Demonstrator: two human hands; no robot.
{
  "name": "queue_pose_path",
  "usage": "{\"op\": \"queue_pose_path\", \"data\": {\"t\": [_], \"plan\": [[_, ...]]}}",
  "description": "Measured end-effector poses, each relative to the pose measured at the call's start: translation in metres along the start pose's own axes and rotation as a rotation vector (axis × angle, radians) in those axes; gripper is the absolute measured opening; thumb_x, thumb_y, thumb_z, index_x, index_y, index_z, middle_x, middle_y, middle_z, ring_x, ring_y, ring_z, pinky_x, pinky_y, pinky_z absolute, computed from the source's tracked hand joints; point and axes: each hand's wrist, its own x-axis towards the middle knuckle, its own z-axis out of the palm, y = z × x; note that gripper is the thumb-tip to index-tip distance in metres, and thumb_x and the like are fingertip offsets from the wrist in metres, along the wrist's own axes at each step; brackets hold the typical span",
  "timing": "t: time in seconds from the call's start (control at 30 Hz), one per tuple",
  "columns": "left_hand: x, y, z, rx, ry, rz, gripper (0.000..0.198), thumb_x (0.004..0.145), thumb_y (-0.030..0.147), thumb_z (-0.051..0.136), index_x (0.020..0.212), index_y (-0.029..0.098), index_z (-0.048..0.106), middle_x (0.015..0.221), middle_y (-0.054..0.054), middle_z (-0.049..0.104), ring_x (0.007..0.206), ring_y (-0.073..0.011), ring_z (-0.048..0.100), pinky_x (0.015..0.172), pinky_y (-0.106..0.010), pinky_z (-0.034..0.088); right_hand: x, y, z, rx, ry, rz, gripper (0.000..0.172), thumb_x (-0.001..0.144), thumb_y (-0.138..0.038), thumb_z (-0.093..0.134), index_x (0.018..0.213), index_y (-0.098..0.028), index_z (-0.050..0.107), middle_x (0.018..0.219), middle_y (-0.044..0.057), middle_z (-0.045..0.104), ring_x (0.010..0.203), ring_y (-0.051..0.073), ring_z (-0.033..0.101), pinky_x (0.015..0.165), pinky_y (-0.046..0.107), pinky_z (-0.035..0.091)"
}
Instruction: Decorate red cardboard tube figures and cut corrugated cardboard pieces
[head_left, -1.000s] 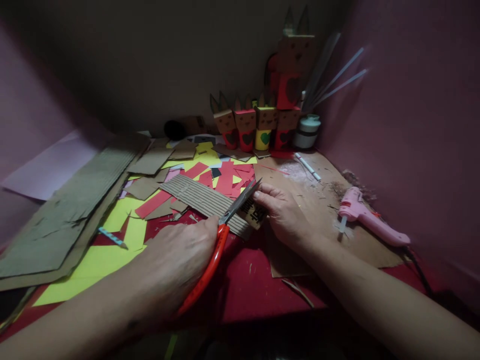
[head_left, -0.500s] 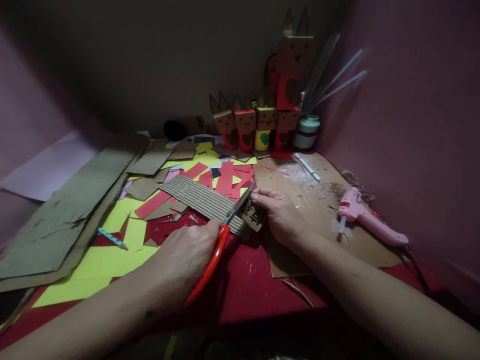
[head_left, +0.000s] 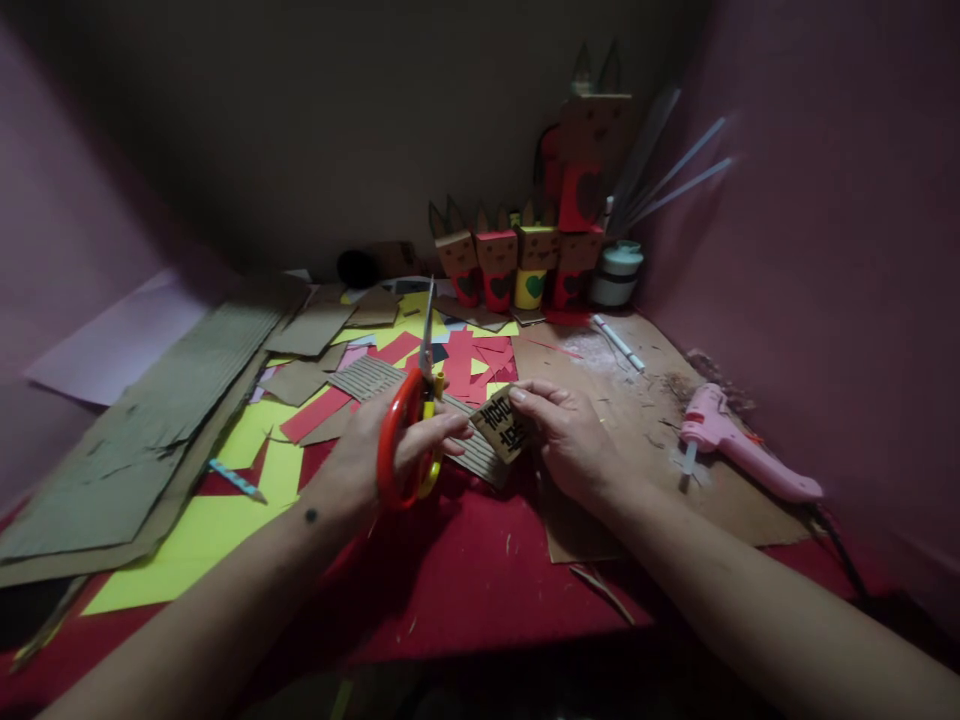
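Observation:
My left hand [head_left: 367, 445] holds a pair of scissors [head_left: 401, 425] with red and yellow handles, its blades pointing up and away from me. Its fingers reach toward a small cardboard piece [head_left: 501, 424] with black printing. Between thumb and fingers, my right hand [head_left: 566, 435] pinches that piece by its upper right edge. Beneath both hands lies a ribbed strip of corrugated cardboard [head_left: 367, 377], partly hidden by the left hand and the scissors.
Red and yellow paper scraps [head_left: 461, 360] spread across the middle. Large cardboard sheets [head_left: 142, 430] lie at left, near a blue pencil [head_left: 237, 481]. A pink glue gun [head_left: 739, 445] rests at right on a cardboard mat [head_left: 622, 400]. Cardboard animal figures [head_left: 532, 265] stand at the back.
The scissors have come off the printed cardboard piece and swung upright to the left, and my left fingers have loosened and extended. My right hand still pinches the piece, now turned slightly.

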Motion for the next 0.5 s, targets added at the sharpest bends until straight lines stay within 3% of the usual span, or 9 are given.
{"op": "queue_pose_path", "data": {"t": [0.23,0.33,0.43,0.5], "plan": [[0.003,0.006,0.016,-0.093,-0.026,-0.036,0.026,0.071,0.024,0.075,0.082,0.018,0.052,0.067,0.004,0.057,0.053,-0.0087,0.051,0.050,-0.021,0.042,0.000,0.000,0.002,0.058,-0.035,0.050,0.011,0.076,-0.029,0.071,0.076,-0.019,0.068,0.069,-0.001,0.064,0.060,0.011,0.055,0.061,0.027,0.044],[0.005,0.003,0.015,-0.130,-0.065,-0.050,0.023,0.074,0.023,0.071,0.087,0.018,0.053,0.073,0.003,0.058,0.056,-0.0101,0.053,0.051,-0.023,0.042,-0.001,0.000,0.002,0.062,-0.058,0.084,0.007,0.075,-0.026,0.072,0.077,-0.019,0.070,0.070,0.001,0.067,0.061,0.012,0.058,0.060,0.027,0.045],[0.006,-0.002,0.014,-0.123,-0.116,-0.047,0.022,0.075,0.024,0.069,0.088,0.018,0.054,0.076,-0.001,0.061,0.064,-0.0146,0.058,0.056,-0.026,0.045,-0.002,-0.002,0.004,-0.047,-0.060,0.110,0.011,0.072,-0.028,0.076,0.077,-0.018,0.072,0.072,0.003,0.069,0.063,0.014,0.060,0.060,0.028,0.046],[0.007,-0.005,0.014,-0.122,-0.143,-0.040,0.021,0.075,0.026,0.070,0.085,0.018,0.052,0.070,0.001,0.059,0.059,-0.0133,0.055,0.054,-0.025,0.043,-0.003,-0.003,0.006,-0.126,-0.046,0.126,0.016,0.070,-0.031,0.079,0.072,-0.017,0.071,0.068,0.003,0.067,0.061,0.014,0.059,0.058,0.029,0.045]]}}
